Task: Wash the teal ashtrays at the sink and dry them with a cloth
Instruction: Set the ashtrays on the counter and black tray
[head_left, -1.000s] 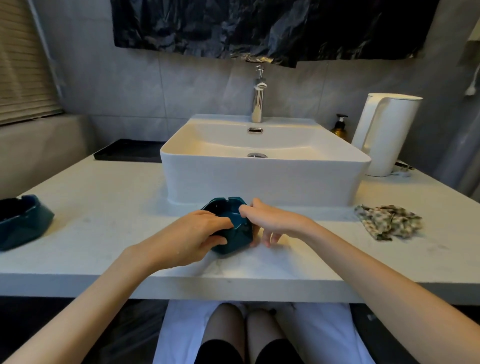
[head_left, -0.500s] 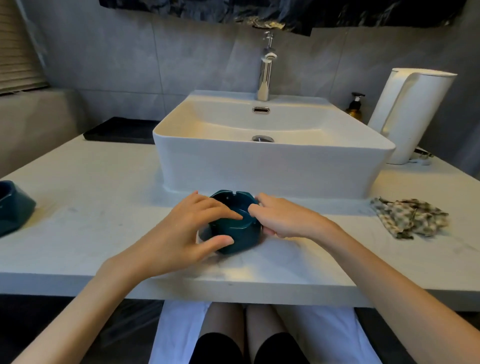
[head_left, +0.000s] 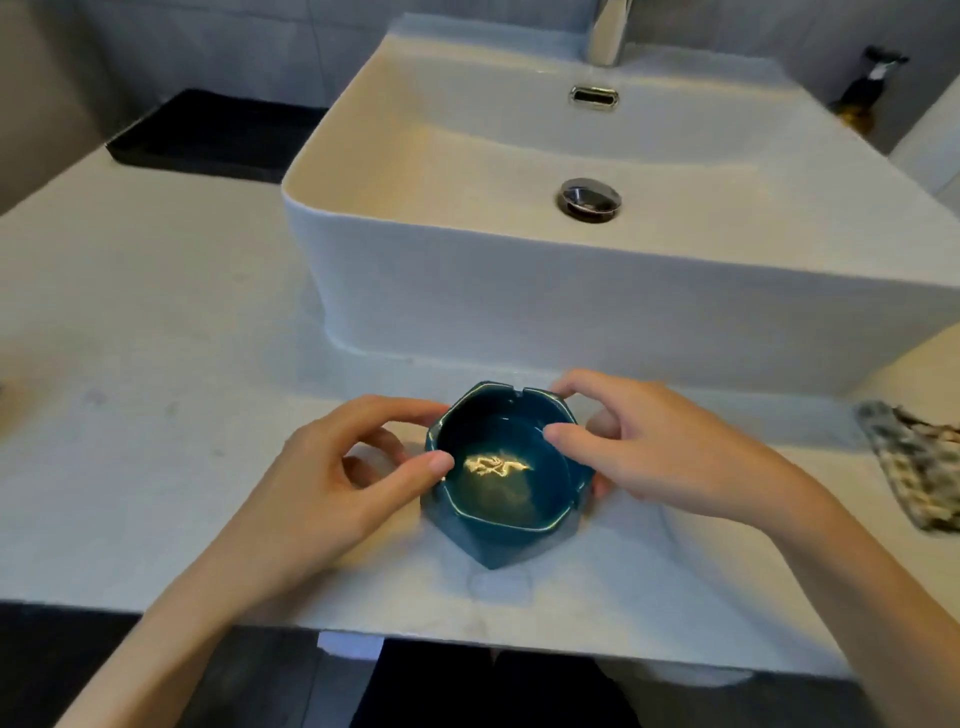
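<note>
Teal ashtray (head_left: 506, 488) stands upright near the front edge of the white desk (head_left: 156, 415), gripped from both sides. The left hand (head_left: 332, 483) pinches its left rim and the right hand (head_left: 660, 457) curls round its right rim. A patterned cloth (head_left: 919, 462) lies to the right. Behind stands the white sink (head_left: 571, 312), with the faucet (head_left: 608, 31) above it.

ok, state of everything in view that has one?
Teal faceted ceramic ashtray: upright, in front of the white rectangular sink, not in it.
Left hand: grips ashtray's left rim.
Right hand: grips its right rim.
Chrome faucet: no water running.
Patterned cloth: crumpled on white counter, untouched.
</note>
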